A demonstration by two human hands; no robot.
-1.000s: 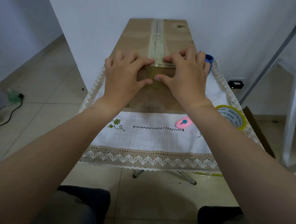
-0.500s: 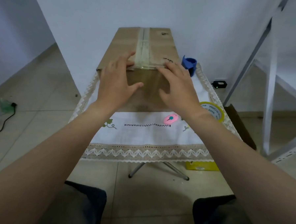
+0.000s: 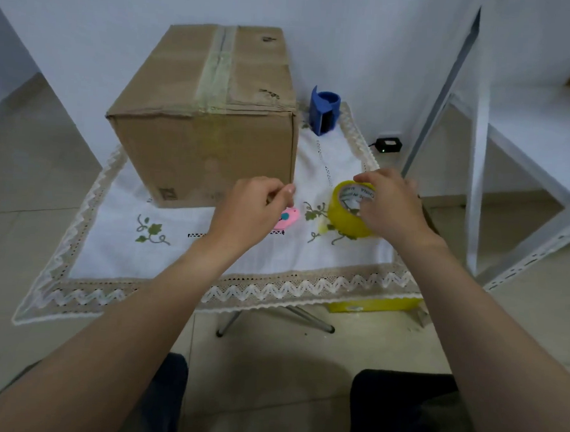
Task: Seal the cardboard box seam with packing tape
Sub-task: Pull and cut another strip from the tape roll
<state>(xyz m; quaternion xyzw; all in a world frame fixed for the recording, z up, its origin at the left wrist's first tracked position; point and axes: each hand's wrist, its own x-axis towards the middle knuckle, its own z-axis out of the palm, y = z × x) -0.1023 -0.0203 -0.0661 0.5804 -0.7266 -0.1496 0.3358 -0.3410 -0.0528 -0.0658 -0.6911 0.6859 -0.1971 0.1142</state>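
A brown cardboard box (image 3: 207,152) stands on the cloth-covered table, a strip of tape (image 3: 217,70) running along its top seam and over the front edge. My right hand (image 3: 390,204) grips the yellow roll of packing tape (image 3: 344,215), tilted up off the cloth to the right of the box. My left hand (image 3: 254,207) hovers in front of the box's lower right corner with its fingers curled and thumb and forefinger pinched. Whether it holds anything I cannot tell. It partly covers a small pink cutter (image 3: 288,217).
A white tablecloth (image 3: 209,254) with a lace border covers the small table. A blue tape dispenser (image 3: 324,110) stands behind the box on the right. A white frame (image 3: 478,160) and shelf stand at the right. A yellow object (image 3: 371,306) lies on the floor under the table's edge.
Both hands have left the box's front edge and come down to the right. My right hand has taken hold of the yellow tape roll and tilted it up. The view has shifted left.
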